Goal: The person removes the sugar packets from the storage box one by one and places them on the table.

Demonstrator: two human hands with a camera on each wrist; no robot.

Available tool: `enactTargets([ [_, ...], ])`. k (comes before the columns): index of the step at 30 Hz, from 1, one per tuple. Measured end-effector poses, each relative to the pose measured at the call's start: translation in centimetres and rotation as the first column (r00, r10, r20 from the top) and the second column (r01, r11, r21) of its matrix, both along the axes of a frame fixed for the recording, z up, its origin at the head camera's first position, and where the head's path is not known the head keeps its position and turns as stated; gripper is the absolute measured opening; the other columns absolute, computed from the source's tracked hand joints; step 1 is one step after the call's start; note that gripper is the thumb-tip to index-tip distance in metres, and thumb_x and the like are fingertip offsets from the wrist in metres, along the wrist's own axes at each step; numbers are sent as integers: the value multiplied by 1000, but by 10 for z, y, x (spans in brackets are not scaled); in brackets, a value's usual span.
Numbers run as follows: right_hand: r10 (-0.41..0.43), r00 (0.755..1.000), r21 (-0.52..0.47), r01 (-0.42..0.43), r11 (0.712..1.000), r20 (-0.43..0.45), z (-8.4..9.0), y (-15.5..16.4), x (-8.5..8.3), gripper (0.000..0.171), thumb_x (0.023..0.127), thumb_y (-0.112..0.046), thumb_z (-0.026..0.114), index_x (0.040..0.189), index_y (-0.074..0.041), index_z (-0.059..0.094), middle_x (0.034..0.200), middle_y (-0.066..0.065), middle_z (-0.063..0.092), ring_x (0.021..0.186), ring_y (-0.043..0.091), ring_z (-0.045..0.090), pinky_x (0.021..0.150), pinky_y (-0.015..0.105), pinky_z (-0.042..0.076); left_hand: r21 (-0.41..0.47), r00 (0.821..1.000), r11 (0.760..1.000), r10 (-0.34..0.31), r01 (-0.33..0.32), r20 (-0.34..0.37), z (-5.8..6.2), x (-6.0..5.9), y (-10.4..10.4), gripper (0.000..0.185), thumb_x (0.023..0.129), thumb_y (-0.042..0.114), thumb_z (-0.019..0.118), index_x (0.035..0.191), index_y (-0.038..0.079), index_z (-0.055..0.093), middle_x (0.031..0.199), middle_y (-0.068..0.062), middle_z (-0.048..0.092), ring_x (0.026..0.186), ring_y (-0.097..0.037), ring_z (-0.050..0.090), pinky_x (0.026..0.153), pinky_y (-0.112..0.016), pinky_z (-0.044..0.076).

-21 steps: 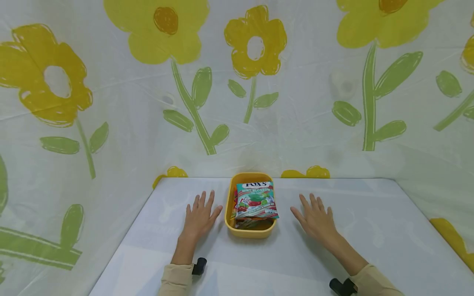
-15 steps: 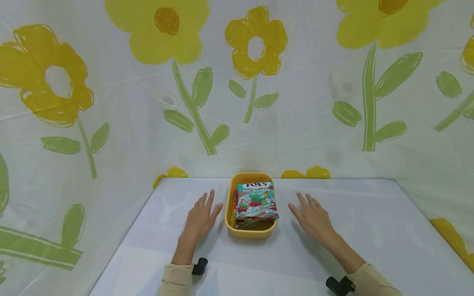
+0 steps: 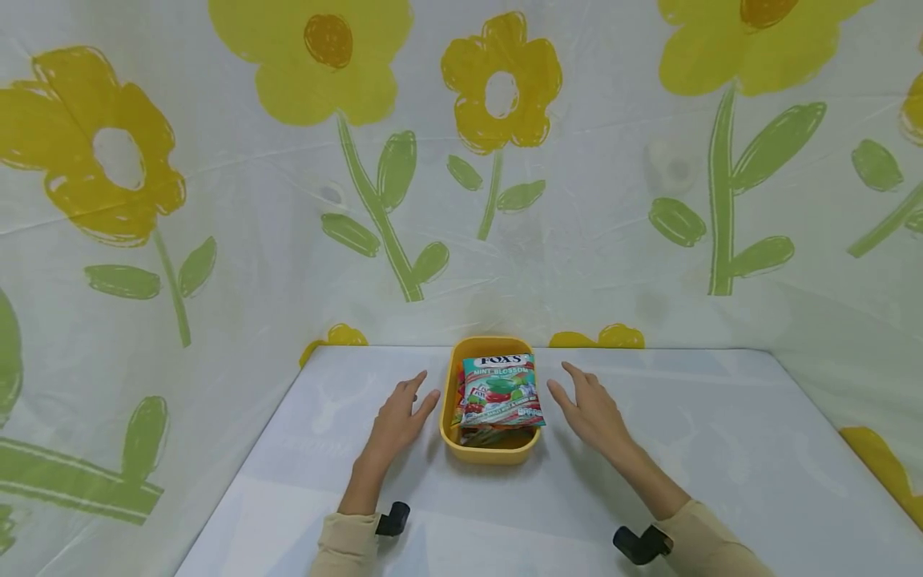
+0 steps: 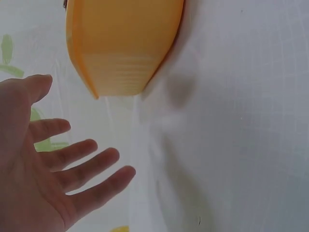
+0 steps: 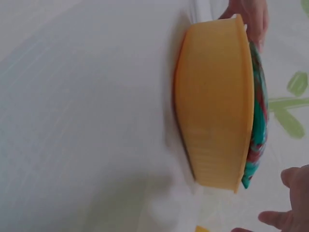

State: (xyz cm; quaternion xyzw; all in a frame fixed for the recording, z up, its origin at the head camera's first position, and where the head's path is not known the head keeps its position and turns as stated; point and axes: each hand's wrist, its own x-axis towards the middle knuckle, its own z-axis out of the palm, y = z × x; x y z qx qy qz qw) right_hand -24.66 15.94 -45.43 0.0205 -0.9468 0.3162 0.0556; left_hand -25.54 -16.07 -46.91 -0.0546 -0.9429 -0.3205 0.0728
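Observation:
A yellow plastic basket (image 3: pixel 490 455) stands on the white table, holding several candy bags. On top lies a teal Fox's Mint Blossom candy bag (image 3: pixel 499 393), its right lower corner over the rim. My left hand (image 3: pixel 395 418) is just left of the basket, fingers spread and holding nothing; in the left wrist view the hand (image 4: pixel 53 164) is apart from the basket wall (image 4: pixel 120 48). On the other side, my right hand (image 3: pixel 594 413) is raised close to the basket with its thumb apart from the fingers, also holding nothing.
A white table (image 3: pixel 505 529) carries the basket near its far edge. Behind and beside it hangs a white curtain (image 3: pixel 591 240) printed with yellow flowers and green leaves. Each wrist wears a black camera, such as the left wrist camera (image 3: pixel 392 519).
Both hands have moved inward toward the basket, the right one farther, and turned so the palms face it more. The basket and candy bags have stayed put.

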Motion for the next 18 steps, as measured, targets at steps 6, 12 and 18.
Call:
enactTargets([
  [6, 29, 999, -70, -31, 997, -24, 9, -16, -6, 63, 100, -45, 49, 149, -8, 36, 137, 25, 51, 119, 38, 55, 96, 58, 51, 108, 997, 992, -69, 71, -17, -2, -1, 5, 59, 97, 44, 55, 146, 12, 46, 134, -19, 57, 115, -35, 63, 91, -52, 57],
  [12, 16, 1000, -112, -15, 994, 4, 16, -33, -9, 65, 97, -45, 53, 149, -9, 37, 136, 23, 52, 117, 37, 57, 95, 54, 54, 178, 995, 980, -95, 90, 17, -6, -4, 10, 58, 97, 41, 56, 147, 13, 45, 135, -18, 58, 115, -33, 64, 92, -50, 58],
  [18, 27, 1000, -130, -27, 991, -5, 18, -43, -10, 67, 97, -44, 56, 148, -6, 38, 130, 23, 56, 110, 36, 60, 91, 51, 55, 221, 990, 967, -137, 126, 35, -6, -2, 12, 60, 97, 42, 57, 148, 13, 44, 135, -19, 57, 115, -35, 63, 85, -45, 62],
])
